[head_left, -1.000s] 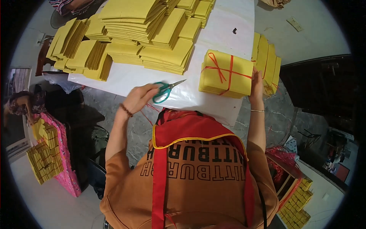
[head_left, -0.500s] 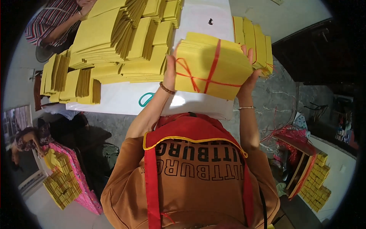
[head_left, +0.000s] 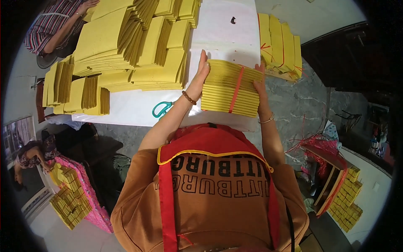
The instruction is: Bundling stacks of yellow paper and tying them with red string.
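Between my hands is a bundle of folded yellow paper (head_left: 220, 90) tied with red ribbon. It is turned so that its layered edges face me, with one strip of ribbon running across them. My left hand (head_left: 199, 79) presses flat along its left side, fingers stretched out. My right hand (head_left: 261, 88) grips the right side, with its fingers partly hidden behind the paper. Teal-handled scissors (head_left: 161, 110) lie by my left forearm, their blades hidden under it. Large stacks of untied yellow paper (head_left: 100, 35) fill the table's left side.
The white table (head_left: 126, 119) ends just before my body. Tied yellow bundles (head_left: 280, 46) stand beyond its right edge. Red ribbon strands (head_left: 312, 147) hang over a wooden stand at right. A striped-sleeved person (head_left: 63, 25) works at far left; another person (head_left: 33, 153) is beside a pink-covered table.
My hands have tipped the bundle from showing its broad face with the ribbon bow to showing its layered edges. It has come slightly lower and toward me.
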Demonstrator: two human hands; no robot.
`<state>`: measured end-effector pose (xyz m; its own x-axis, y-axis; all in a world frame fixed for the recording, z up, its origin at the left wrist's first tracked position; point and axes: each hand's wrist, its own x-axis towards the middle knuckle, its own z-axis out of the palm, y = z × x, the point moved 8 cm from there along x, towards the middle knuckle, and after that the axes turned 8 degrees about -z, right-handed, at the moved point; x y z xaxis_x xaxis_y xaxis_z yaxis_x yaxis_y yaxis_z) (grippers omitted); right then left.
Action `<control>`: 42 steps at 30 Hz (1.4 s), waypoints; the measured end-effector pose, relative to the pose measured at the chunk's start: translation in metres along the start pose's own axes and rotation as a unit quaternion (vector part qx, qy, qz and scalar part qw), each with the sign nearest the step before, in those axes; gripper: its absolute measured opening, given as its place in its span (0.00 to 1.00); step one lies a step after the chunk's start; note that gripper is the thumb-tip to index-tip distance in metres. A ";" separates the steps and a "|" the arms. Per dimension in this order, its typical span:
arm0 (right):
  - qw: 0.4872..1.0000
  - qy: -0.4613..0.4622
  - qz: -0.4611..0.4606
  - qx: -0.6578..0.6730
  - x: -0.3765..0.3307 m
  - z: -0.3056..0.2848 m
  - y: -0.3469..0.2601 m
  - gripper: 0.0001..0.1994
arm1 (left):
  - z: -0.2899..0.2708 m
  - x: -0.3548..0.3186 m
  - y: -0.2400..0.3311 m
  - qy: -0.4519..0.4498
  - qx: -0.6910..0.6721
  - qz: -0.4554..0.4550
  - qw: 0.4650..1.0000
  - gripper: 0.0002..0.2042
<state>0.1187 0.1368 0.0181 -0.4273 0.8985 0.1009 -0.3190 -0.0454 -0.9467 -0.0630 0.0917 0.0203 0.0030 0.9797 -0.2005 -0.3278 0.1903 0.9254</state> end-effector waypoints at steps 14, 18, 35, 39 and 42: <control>0.959 -0.003 0.050 -0.278 0.016 -0.003 -0.026 0.49 | 0.029 0.001 0.058 0.134 0.571 0.144 0.797 0.33; 0.984 0.009 0.031 -0.176 0.021 0.004 -0.024 0.47 | 0.050 0.006 0.049 0.099 0.722 0.179 0.660 0.26; 0.876 -0.193 -0.088 -0.434 0.016 0.033 -0.050 0.24 | 0.033 0.073 0.015 -0.290 0.467 -0.203 0.810 0.17; 0.871 -0.205 -0.059 -0.443 0.021 0.035 -0.048 0.24 | 0.047 0.059 0.026 -0.325 0.570 0.064 0.752 0.12; 0.875 -0.219 -0.056 -0.429 0.023 0.037 -0.047 0.23 | 0.050 0.053 0.038 -0.265 0.649 0.209 0.682 0.07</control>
<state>0.0922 0.1432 0.0761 -0.7766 0.6150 0.1367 0.2930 0.5446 -0.7858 -0.0281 0.1539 0.0605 0.6196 0.7849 -0.0068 0.7065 -0.5539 0.4406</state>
